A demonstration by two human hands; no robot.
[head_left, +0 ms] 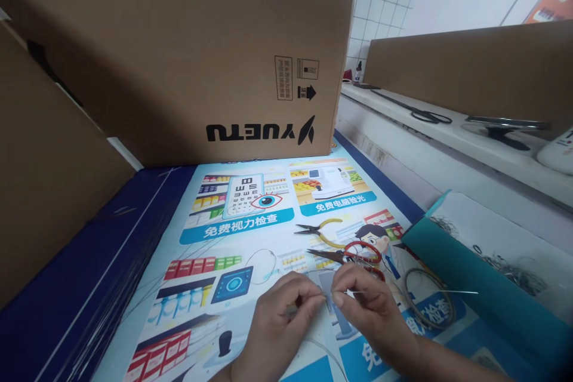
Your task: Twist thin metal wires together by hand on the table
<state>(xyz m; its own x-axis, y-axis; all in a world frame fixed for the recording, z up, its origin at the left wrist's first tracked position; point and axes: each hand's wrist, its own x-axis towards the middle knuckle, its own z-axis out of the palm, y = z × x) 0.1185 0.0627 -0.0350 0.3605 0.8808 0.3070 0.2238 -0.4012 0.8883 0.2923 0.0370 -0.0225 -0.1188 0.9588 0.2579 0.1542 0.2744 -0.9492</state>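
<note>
Over the printed sheet, my left hand (pixel 286 319) and my right hand (pixel 373 313) are close together, each with thumb and forefinger pinched. A thin, stiff wire (pixel 463 292) runs through my right hand's grip and sticks out to the right. Between the fingertips the wire is very fine; my left hand pinches its other side. A thin grey strand (pixel 329 351) curves below my left hand. Just beyond the hands lie pliers with yellow handles (pixel 320 230) and scissors with red handles (pixel 331 255). A coil of wire (pixel 409 298) lies beside my right hand.
A teal-sided box (pixel 474 280) at right holds small metal pieces (pixel 514 271). A large cardboard box (pixel 179 65) stands across the back. Black scissors (pixel 430 116) lie on the white ledge (pixel 385 110). The printed sheet (pixel 215 304) covers the work surface.
</note>
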